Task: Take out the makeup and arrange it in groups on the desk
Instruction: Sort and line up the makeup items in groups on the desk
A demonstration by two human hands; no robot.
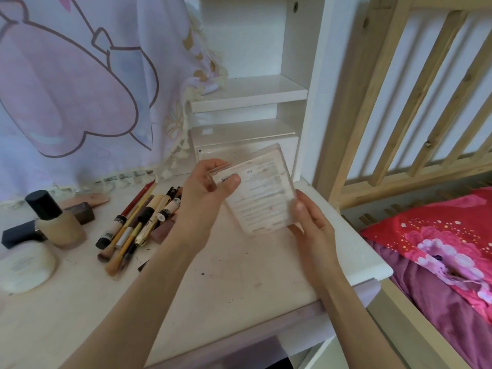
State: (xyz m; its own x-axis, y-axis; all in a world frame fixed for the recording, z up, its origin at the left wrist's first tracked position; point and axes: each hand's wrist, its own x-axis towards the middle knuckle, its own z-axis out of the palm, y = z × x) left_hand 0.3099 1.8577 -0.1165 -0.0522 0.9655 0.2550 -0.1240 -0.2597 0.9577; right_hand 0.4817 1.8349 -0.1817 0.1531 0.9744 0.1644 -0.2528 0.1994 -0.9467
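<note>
I hold a pale, clear-edged makeup palette (262, 193) above the white desk (239, 272), its printed label side facing me. My left hand (205, 198) grips its upper left corner with the thumb on the label. My right hand (311, 222) holds its lower right corner. On the desk to the left lies a bundle of brushes and pencils (141, 222). Further left stand a foundation bottle (54, 221) with a black cap, a white round compact (25, 267), a dark lipstick case (20, 234) and a brown box (82, 213).
A white shelf unit (250, 94) with a small drawer (247, 145) stands behind the palette. A pastel cloth (80, 83) hangs at the back left. To the right are a wooden bed rail (415, 102) and red bedding (439, 251). The desk edge drops off at the right.
</note>
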